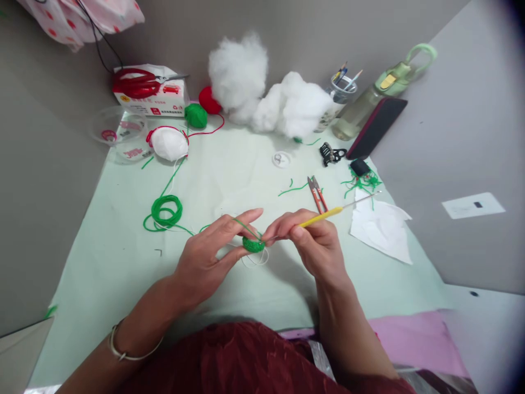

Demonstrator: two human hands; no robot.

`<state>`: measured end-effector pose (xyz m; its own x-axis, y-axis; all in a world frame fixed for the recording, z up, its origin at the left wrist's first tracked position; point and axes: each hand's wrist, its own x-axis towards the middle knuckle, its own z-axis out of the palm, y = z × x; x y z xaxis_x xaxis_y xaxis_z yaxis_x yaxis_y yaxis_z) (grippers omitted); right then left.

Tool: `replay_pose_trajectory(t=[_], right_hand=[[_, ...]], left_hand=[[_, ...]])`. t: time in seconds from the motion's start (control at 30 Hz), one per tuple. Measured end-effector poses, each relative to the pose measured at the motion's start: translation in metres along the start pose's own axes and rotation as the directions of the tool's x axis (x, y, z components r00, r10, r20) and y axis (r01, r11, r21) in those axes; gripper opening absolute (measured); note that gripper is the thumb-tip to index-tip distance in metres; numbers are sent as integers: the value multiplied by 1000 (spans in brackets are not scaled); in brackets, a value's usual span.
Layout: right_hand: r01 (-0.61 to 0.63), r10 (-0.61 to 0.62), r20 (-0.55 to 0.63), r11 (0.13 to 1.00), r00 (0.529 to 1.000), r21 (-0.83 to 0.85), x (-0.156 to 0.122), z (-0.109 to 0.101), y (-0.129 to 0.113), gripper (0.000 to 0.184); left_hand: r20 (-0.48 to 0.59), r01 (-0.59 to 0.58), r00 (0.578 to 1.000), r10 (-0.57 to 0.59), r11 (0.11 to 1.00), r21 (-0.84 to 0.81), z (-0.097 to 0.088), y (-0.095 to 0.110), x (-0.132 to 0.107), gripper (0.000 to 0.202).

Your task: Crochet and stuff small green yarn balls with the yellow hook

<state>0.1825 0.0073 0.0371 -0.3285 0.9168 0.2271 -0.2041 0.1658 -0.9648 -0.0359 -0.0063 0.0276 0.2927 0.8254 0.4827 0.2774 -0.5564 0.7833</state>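
Between thumb and fingers my left hand (219, 246) pinches a small green crochet piece (253, 244), with green yarn running over the fingers. A yellow-handled crochet hook (322, 216) is gripped in my right hand (309, 238); its thin near end meets the right edge of the piece, while another metal tip points away to the upper right. Loose white thread (258, 258) loops beneath the piece. To the left lies a coil of green yarn (167, 212), from which a strand leads toward my left hand.
Red-handled thread snips (316, 194) lie just beyond my right hand. Farther back are white stuffing (241, 76), a green yarn ball (196, 115), a white stuffed piece (169, 143) and large scissors (137, 83) on a box. A phone (377, 128) leans against a bottle (356, 106) at right.
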Motion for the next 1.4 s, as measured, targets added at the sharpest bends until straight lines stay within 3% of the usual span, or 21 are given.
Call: replay_pose_trajectory(t=[0.7,0.93,1.13,1.4], right_hand=[[-19,20,20,997,1000,-72,2,2,1,18],[-102,134,123,966,983,-238,7,0,11,20],[-222,279,170,930,945,-292,8,-3,32,25],[-181,252,188,927,949,-329,1,-8,44,18]], left_hand=[[69,74,995,-77,996,43,-2,-5,-4,53],[124,158,979,-161,987,37,2,-28,-20,42],[222,267,937,-270,963,47,9,-45,-34,26],[261,316,917,-301,949,-17,11,-49,-37,15]])
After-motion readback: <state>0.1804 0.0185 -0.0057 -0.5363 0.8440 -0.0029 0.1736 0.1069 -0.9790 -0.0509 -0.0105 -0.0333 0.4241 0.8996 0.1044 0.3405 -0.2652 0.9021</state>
